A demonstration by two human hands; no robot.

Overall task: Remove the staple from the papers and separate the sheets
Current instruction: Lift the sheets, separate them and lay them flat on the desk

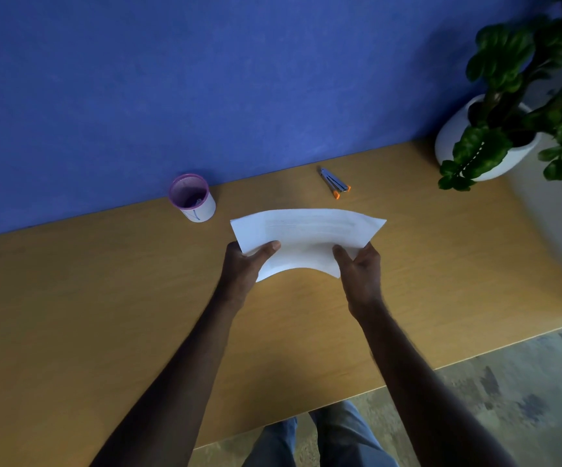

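On the wooden table (70, 315), far left to right, items are noted as follows. A white cup with a purple rim (192, 198) stands near the back edge, close to the blue wall (171, 79); something dark lies inside it, not identifiable. To its right and nearer the person, the papers (306, 237) are held above the table surface, bowed so that the middle arches and the near edge curves upward. Faint printed lines show on the top sheet; the staple itself cannot be made out.

The left hand (244, 264) grips the left end of the papers, thumb lying across the top face, fingers hidden beneath. The right hand (360, 269) grips the right end in the same way, thumb on top, fingers under the sheet. Both forearms reach in from the near edge.

Beyond the papers, well apart from them and toward the wall, a metal staple remover with orange tips (334, 182) lies flat on the table, untouched. At the far right a leafy plant in a white pot (495, 136) stands beside the table's end. Blue trouser legs (323, 439) show below the near edge.
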